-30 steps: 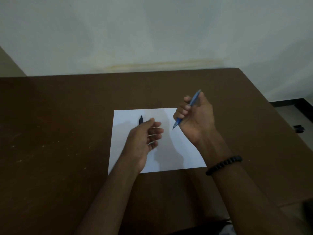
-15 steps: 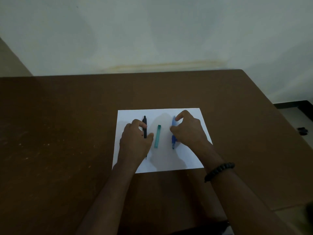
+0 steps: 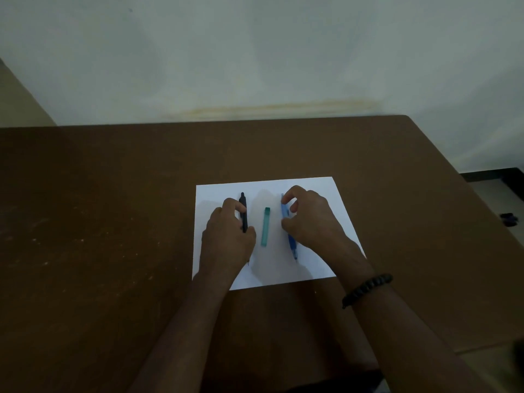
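1. Your left hand lies knuckles-up on the left half of the white sheet of paper, with its fingers curled over the black pen.
2. That hand pinches the black pen. The forefinger bends onto the barrel near its far end, and the thumb presses against it lower down. The pen's far end sticks out beyond the fingers, and its tip just peeps out below the heel of the hand.
3. The black pen lies flat on the paper, running away from you, roughly in line with the sheet's left edge.
4. Your right hand sits on the right half of the sheet, also knuckles-up, and pinches the blue pen. The forefinger curls onto the far end, the thumb sits against the barrel further down, and the other fingers are bent behind.
5. The blue pen also lies on the paper, lengthwise like the black one. Its writing tip points toward you and shows below your thumb.
6. Between the two pens lies a short teal piece, flat on the paper and parallel with both. It is just beside your left thumb but apart from it.
7. The paper rests on the brown table, and a dark beaded bracelet circles your right wrist
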